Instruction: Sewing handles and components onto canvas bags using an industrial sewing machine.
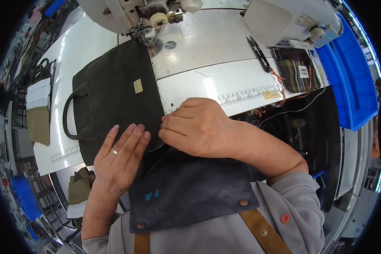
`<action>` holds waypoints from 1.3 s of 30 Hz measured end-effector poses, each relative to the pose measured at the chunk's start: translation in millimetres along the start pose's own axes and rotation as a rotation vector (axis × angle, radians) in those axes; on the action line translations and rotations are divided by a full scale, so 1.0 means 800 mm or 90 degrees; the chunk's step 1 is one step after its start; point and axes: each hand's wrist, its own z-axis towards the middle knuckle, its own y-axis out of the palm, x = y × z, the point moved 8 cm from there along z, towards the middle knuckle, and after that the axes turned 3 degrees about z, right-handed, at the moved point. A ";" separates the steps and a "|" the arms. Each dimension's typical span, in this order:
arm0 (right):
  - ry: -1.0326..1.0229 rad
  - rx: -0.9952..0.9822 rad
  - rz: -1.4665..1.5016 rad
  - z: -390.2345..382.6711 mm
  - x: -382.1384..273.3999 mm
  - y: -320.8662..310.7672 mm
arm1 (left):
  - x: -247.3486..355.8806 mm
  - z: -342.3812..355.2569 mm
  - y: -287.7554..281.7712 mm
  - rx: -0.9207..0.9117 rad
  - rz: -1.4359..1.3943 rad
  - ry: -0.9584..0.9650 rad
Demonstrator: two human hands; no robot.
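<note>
A dark green fabric bag piece (114,76) lies on the white sewing table, its top right corner by the presser foot of the sewing machine (146,19). A looped strap handle (66,116) juts from its left side, and a small yellow label (138,86) sits on its face. My left hand (120,156), wearing a ring, rests on the near part of the cloth with fingers stretched out. At the right edge of the piece, my right hand (197,127) is closed, its fingertips pinching the fabric edge.
Black scissors (259,53) and a folded plaid cloth (294,70) lie at the right, beside a blue bin (349,76). Ruler markings (241,97) run along the table's front edge. Olive and white fabric pieces (39,122) lie at the far left.
</note>
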 end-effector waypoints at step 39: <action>0.125 -0.010 0.148 -0.005 0.024 -0.013 | -0.025 0.013 0.006 0.135 -0.288 -0.091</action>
